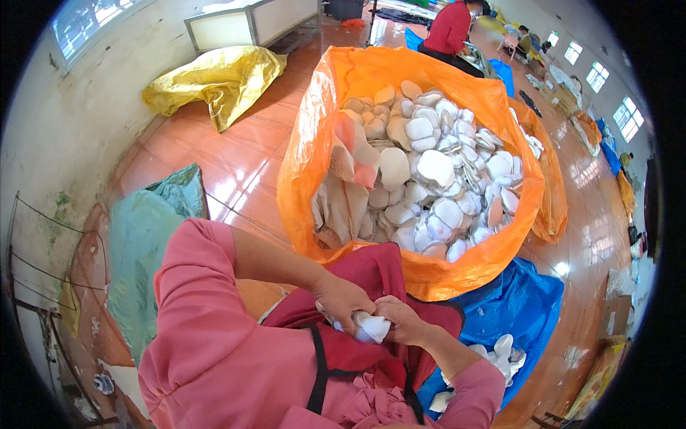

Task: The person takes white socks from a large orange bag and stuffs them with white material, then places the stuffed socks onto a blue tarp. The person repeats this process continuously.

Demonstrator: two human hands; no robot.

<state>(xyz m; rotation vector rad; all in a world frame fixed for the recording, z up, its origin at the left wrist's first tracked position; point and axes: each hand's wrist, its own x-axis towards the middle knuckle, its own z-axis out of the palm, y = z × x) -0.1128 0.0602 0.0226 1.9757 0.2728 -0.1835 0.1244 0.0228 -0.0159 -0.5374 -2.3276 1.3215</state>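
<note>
left hand (341, 300) + right hand (400, 319): both grasping white pad (371, 327) just below orange bag (343, 93) | pad axis: unclear, crumpled | hidden: pad mostly covered by fingers

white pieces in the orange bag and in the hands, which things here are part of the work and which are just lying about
In use:
left hand
right hand
white piece held by both
orange bag of white pieces
blue bag

Lying about:
yellow bag
green bag

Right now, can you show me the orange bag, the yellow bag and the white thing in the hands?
orange bag (314, 143): head view, its left wall.
yellow bag (214, 79): head view, its crumpled middle.
white piece (373, 327): head view, part showing between both hands.
</note>
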